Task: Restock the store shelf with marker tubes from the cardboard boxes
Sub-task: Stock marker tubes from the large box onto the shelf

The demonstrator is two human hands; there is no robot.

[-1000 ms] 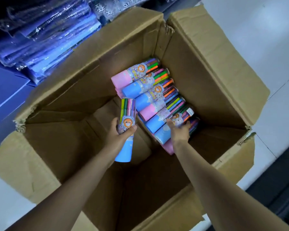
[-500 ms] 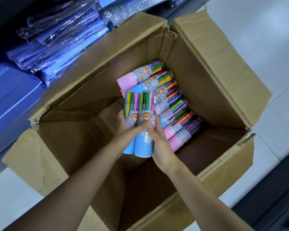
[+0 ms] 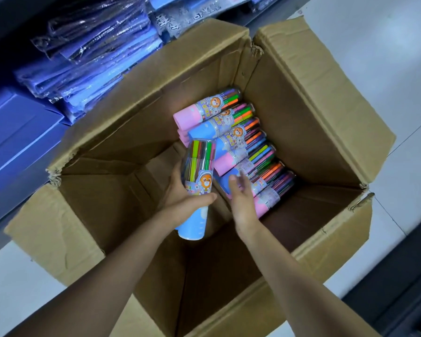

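My left hand [image 3: 180, 200] wraps its fingers around a blue marker tube [image 3: 196, 190] inside the cardboard box [image 3: 326, 98]. My right hand [image 3: 241, 198], fingers apart, touches the tube row [image 3: 243, 144] by the box's right wall. The box's left half is bare.

Both bare forearms reach forward and down, nearly side by side. The left hand [image 3: 184, 203] is curled around a blue-capped clear plastic marker tube [image 3: 197, 188], thumb across its front. The right hand [image 3: 241, 203] stretches ahead with fingers [image 3: 236, 183] extended and relaxed, slightly blurred.
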